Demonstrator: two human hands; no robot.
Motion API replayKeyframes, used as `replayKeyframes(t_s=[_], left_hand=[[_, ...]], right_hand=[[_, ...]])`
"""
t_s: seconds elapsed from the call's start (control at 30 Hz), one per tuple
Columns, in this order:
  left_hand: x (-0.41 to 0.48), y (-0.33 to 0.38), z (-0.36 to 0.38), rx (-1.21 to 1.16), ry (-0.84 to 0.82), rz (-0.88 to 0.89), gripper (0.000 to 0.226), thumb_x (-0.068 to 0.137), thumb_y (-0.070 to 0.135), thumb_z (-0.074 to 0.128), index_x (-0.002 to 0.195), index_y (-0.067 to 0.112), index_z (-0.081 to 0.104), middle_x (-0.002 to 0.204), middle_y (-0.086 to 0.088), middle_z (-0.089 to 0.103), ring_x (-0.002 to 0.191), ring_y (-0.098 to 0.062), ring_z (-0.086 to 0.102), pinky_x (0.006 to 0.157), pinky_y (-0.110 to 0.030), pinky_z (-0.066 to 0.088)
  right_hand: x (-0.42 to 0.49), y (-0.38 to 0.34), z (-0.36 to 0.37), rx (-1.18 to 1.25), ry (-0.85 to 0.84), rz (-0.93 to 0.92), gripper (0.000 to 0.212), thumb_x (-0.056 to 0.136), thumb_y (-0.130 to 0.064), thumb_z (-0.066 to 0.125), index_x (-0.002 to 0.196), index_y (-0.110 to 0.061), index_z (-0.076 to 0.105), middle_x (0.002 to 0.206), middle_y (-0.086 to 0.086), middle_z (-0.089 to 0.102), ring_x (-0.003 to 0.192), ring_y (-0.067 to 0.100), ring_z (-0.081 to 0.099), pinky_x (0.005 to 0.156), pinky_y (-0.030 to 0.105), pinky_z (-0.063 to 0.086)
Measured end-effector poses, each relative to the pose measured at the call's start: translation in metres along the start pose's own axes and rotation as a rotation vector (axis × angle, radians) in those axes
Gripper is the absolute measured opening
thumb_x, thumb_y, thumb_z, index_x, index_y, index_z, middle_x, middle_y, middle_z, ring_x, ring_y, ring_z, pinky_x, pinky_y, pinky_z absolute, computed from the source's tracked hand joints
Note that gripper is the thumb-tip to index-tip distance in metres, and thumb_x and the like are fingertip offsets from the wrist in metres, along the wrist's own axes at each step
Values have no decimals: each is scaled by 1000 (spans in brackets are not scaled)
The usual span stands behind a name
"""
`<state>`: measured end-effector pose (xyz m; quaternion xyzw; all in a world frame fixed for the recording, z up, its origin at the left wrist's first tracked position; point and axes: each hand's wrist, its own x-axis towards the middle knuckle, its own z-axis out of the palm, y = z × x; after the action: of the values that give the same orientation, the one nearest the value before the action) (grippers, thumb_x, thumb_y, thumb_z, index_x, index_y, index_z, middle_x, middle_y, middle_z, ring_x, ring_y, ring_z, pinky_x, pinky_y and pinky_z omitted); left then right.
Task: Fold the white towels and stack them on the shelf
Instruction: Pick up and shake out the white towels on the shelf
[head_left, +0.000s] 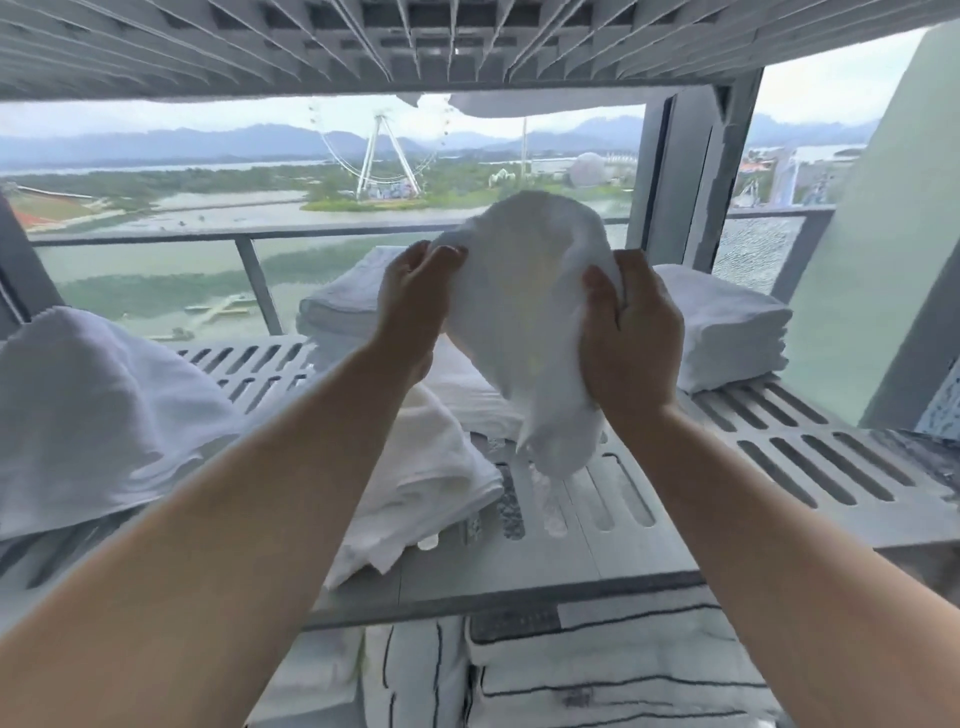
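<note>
both hands grip one white towel (535, 312) above the shelf (810, 447). left hand (410, 301) pinches the towel's upper left edge between thumb and fingers; right hand (631, 338) is closed around its right side, thumb on the near face. the towel is bunched, not flat. its long axis runs roughly vertical: a rounded top bulges above the hands, and a narrow tail hangs down to a point just above the slotted shelf surface; contact with the shelf cannot be told.

surroundings on the same shelf: a loose towel heap (93, 415) at far left; a crumpled towel (421, 467) under the left forearm, partly hidden by it; a folded stack (343, 306) behind the left hand; a second folded stack (727, 332) at right rear, just beside the right hand. a slatted upper shelf (363, 41) spans overhead. striped linens (597, 675) lie on the level below. behind the shelf stand a railing (249, 260) and a ferris wheel (382, 156) in the distance.
</note>
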<state>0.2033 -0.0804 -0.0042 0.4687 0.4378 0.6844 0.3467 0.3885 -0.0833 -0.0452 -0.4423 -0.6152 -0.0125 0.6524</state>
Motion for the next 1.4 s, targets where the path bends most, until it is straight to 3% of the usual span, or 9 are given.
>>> replayKeyframes(t_s=[0.27, 0.4, 0.5, 0.67, 0.8, 0.93, 1.07, 1.27, 1.4], left_hand=[[-7, 1, -42, -137, -86, -70, 10, 72, 27, 60, 65, 20, 63, 65, -2, 55, 59, -19, 51, 58, -28, 39], [-17, -28, -62, 431, -71, -10, 21, 74, 38, 58, 71, 18, 55, 68, -5, 56, 66, -25, 57, 63, -34, 43], [-38, -45, -70, 909, -121, 130, 33, 81, 46, 56, 100, 20, 65, 101, -9, 70, 96, -31, 65, 74, -31, 41], [-60, -37, -69, 1113, -155, 310, 45, 89, 43, 50, 129, 21, 57, 127, -10, 61, 112, -34, 59, 88, -38, 47], [-59, -31, -59, 1374, -283, 193, 36, 99, 44, 43, 117, 16, 57, 128, -16, 56, 118, -37, 53, 101, -47, 43], [-47, -35, -45, 1552, -341, 57, 42, 102, 47, 34, 127, 24, 58, 139, -18, 48, 137, -38, 37, 118, -61, 18], [-34, -40, -35, 1558, -366, 49, 43, 103, 48, 34, 131, 25, 57, 142, -18, 46, 139, -39, 35, 117, -65, 17], [-36, -46, -17, 1502, -398, -8, 36, 102, 43, 36, 121, 22, 58, 138, -16, 56, 135, -37, 44, 116, -68, 3], [-47, -42, -7, 1160, -331, 35, 30, 101, 35, 50, 117, 16, 65, 127, -14, 66, 120, -35, 58, 109, -48, 40]], right_hand=[[-43, -42, -5, -22, 46, 17, 17, 95, -38, 47, 92, -22, 54, 67, -13, 53, 66, 14, 51, 57, 30, 39], [-66, -36, 1, -108, -78, 110, 22, 96, -41, 47, 89, -21, 52, 71, -5, 59, 70, 24, 55, 62, 36, 41], [-82, -24, 7, -226, -262, 244, 30, 99, -44, 45, 82, -20, 49, 75, 1, 58, 77, 30, 55, 66, 37, 37], [-90, -16, 9, -252, -293, 296, 28, 102, -41, 43, 82, -21, 46, 70, -1, 55, 76, 30, 53, 65, 38, 36], [-84, -10, 10, -273, -324, 285, 30, 104, -34, 41, 96, -9, 54, 90, 14, 65, 85, 33, 57, 69, 39, 37], [-75, -3, 15, -235, -342, 314, 27, 105, -29, 38, 97, -7, 51, 79, 5, 54, 78, 27, 46, 68, 37, 32], [-72, 9, 14, -200, -353, 338, 23, 105, -27, 38, 90, -10, 43, 67, -6, 40, 75, 27, 42, 66, 37, 27], [-57, 18, 10, -35, -455, 501, 19, 103, -28, 37, 95, -14, 47, 93, 6, 55, 87, 25, 47, 75, 37, 31], [-52, 15, 0, 260, -432, 709, 20, 94, -34, 47, 92, -19, 60, 94, -1, 65, 93, 24, 57, 77, 37, 42]])
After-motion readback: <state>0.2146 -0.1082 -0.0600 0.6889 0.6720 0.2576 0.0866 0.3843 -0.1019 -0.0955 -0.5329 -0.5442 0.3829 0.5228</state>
